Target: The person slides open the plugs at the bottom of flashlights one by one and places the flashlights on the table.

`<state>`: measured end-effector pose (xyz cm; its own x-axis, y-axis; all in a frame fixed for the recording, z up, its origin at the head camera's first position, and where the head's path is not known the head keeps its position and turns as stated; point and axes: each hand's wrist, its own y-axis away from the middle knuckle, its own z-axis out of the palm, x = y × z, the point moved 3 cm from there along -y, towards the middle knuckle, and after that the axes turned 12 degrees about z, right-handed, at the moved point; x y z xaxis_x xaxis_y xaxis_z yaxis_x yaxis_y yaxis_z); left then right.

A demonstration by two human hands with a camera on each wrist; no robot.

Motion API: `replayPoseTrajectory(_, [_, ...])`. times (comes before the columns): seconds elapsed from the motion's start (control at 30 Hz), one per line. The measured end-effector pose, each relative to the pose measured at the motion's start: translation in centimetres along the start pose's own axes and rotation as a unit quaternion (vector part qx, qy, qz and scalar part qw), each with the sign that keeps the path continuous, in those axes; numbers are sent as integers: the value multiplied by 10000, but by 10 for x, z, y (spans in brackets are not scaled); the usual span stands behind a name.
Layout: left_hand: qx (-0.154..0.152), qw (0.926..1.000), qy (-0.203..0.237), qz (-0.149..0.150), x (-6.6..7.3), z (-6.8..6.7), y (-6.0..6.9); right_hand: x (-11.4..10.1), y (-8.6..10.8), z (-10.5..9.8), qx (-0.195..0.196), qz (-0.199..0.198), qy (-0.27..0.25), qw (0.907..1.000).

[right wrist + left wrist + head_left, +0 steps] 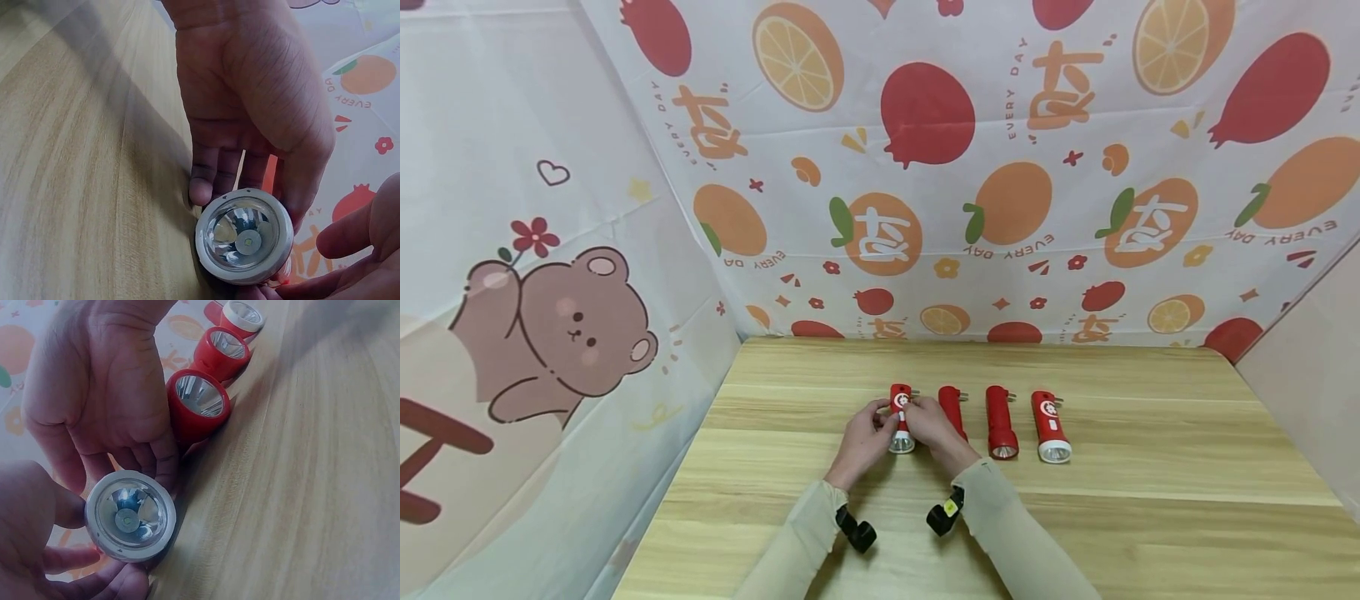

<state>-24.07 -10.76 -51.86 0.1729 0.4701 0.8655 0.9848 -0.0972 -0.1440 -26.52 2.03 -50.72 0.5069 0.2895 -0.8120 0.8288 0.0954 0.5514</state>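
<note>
A red flashlight (901,422) with a white-rimmed lamp head lies on the wooden table, its round label and white switch facing up. My left hand (866,443) holds it from the left, with the thumb beside the lamp head (130,515) and the fingers low along its side. From the right, my right hand (934,423) grips the body, its thumb over the upper face and its fingers along the table side. In the right wrist view the lens (245,239) faces the camera, while much of the body behind it is hidden.
Right of my hands lie three more flashlights: a plain red one (951,406) partly covered by my right hand, another plain red one (1002,421), and a white-rimmed one (1051,427). Metal plug prongs stick out near their tops. Patterned cloth (925,283) hangs behind the table (1150,533).
</note>
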Motion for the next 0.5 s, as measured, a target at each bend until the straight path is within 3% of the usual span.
replayPoseTrajectory(0.27, [-40, 9999, 6, -160, -1, 1, -1, -5, 3, -2, 112, 57, 98, 9999])
replayPoseTrajectory(0.5, [74, 9999, -117, -81, 1, 0, -2, -8, 7, -3, 237, -126, 140, 9995])
